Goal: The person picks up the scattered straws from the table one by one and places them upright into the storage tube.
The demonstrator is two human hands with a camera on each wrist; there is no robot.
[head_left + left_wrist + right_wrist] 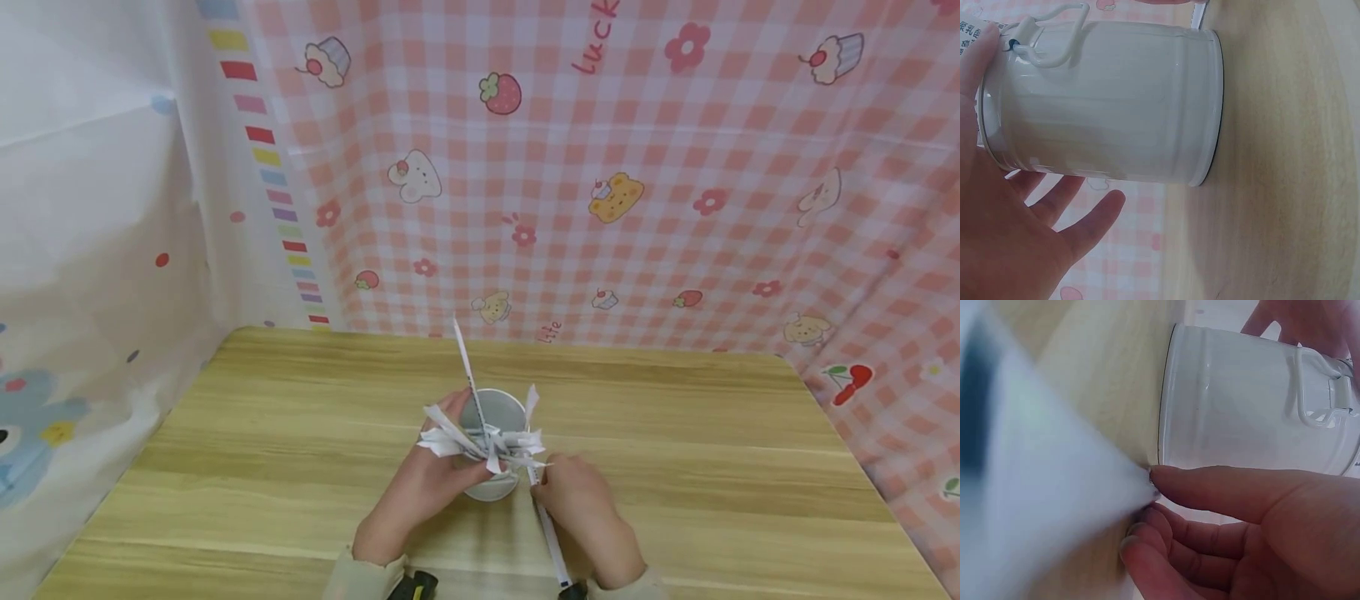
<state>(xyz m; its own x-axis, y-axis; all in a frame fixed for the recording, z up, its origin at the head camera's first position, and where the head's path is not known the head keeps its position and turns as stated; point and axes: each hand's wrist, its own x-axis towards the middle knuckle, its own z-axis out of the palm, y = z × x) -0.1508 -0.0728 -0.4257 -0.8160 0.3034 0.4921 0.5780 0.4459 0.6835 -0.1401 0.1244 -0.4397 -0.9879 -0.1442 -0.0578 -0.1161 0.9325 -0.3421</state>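
Note:
A white metal pail [1110, 100] with a looped side handle [1060, 56] stands upright on the wooden table. My left hand [423, 483] holds the pail from the left near its rim, thumb on the near side and fingers behind. Crumpled white paper strips [495, 442] with printed characters bunch at the mouth, one long strip [466, 358] sticking up. My right hand [581, 492], just right of the pail, pinches a long white paper strip [1072, 469] between thumb and fingers. This strip runs toward my right wrist and looks blurred in the right wrist view.
The table [300, 417] is wood-grained, with rounded back corners. Behind it hangs a pink checked cloth [555, 275] with cartoon prints. A whitish printed cloth [90, 217] hangs at the left. Dark wrist devices [415, 586] show at the cuffs.

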